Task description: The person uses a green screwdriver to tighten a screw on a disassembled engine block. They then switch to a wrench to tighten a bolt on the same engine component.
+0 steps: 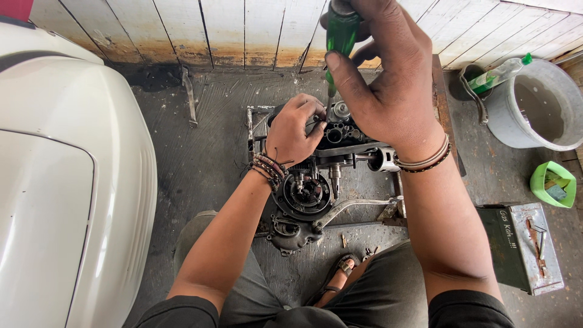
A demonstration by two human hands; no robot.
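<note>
My right hand (388, 85) has its fingers clamped on a green-handled screwdriver (340, 30), tip down in the dark metal engine block (316, 176) on the concrete floor. My left hand (294, 130) grips the block; I judge keeping the driver upright matters.

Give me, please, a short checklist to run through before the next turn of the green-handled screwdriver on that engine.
1. Right hand grips the green-handled screwdriver: ok.
2. Screwdriver stands upright over the engine: ok.
3. Tip seated in a screw: cannot tell, the hands hide it.
4. Left hand rests on the engine beside the shaft: ok.
5. Left fingers clear of the tip: cannot tell.
6. Loose small parts lie on the floor near the sandalled foot: not ok.
</note>
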